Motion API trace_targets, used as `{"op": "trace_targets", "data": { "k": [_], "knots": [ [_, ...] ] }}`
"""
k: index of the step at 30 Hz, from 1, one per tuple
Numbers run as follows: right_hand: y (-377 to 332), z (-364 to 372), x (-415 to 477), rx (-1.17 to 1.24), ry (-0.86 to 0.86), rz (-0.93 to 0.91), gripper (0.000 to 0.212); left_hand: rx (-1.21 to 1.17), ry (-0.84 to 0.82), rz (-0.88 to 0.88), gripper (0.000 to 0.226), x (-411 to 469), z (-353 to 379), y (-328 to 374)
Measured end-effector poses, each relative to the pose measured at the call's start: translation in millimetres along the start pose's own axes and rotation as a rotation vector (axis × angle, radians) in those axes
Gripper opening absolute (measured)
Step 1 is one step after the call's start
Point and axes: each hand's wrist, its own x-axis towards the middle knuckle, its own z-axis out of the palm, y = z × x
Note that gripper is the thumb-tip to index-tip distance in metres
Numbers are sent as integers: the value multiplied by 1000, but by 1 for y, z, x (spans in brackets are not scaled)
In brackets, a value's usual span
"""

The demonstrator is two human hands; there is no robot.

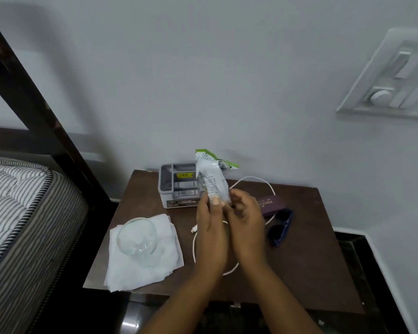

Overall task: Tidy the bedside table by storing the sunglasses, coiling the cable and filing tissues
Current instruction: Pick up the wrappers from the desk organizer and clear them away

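- Pale grey wall behind everything, with a white switch plate at upper right.
- Striped mattress and dark bed frame at left.
- Dark brown worktop in the corner, carrying all the small things.
- Flat spread of white tissues at front left, weighted by a clear glass bowl on top.
- White compartmented organiser at the back, near the wall.
- Left hand and right hand raised together above the middle; fingers of both closed around the lower end of a crumpled white and green packet, held upright in front of the organiser.
- White cable lying loose, uncoiled, looping beneath the hands.
- Maroon case right of the hands.
- Dark blue sunglasses just beside the case, folded, on the worktop.
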Motion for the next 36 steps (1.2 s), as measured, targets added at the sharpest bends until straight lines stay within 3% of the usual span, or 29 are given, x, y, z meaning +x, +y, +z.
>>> {"op": "trace_targets", "data": {
  "k": [3, 6, 11, 15, 17, 19, 20, 22, 24, 25, 28, 33, 36],
  "knots": [
    [-10, -35, -24, -1, 54, 22, 33, 27, -59, 14, 27, -34, 15, -2],
    [-22, -71, -51, -63, 92, 5, 37, 33, -169, -1, 47, -75, 32, -6],
    [-20, -137, -98, -128, 123, 54, 31, 18, -321, -126, 43, -141, 59, -18],
    [1, -196, -137, -256, 168, 167, 38, 29, -422, -265, 50, -192, 83, -37],
    [-1, -208, -156, -290, 182, 194, 39, 155, -408, -233, 61, -215, 95, -51],
    [-11, -212, -176, -217, 237, 185, 21, 305, -316, -197, 56, -235, 105, -72],
    [-11, -217, -185, -175, 305, 224, 51, 351, -298, -196, 55, -247, 108, -84],
    [-3, -228, -199, -191, 359, 214, 25, 409, -371, -164, 80, -267, 114, -100],
    [15, -244, -206, -222, 437, 297, 20, 465, -437, -124, 78, -279, 120, -108],
    [22, -255, -212, -216, 471, 328, 18, 439, -476, -187, 76, -283, 124, -111],
    [40, -272, -227, -274, 497, 383, 24, 407, -690, -393, 119, -281, 140, -128],
    [73, -296, -238, -243, 510, 557, 27, 571, -928, -434, 64, -283, 147, -121],
    [94, -305, -247, -252, 546, 638, 20, 613, -928, -459, 54, -284, 154, -131]
  ]
}}
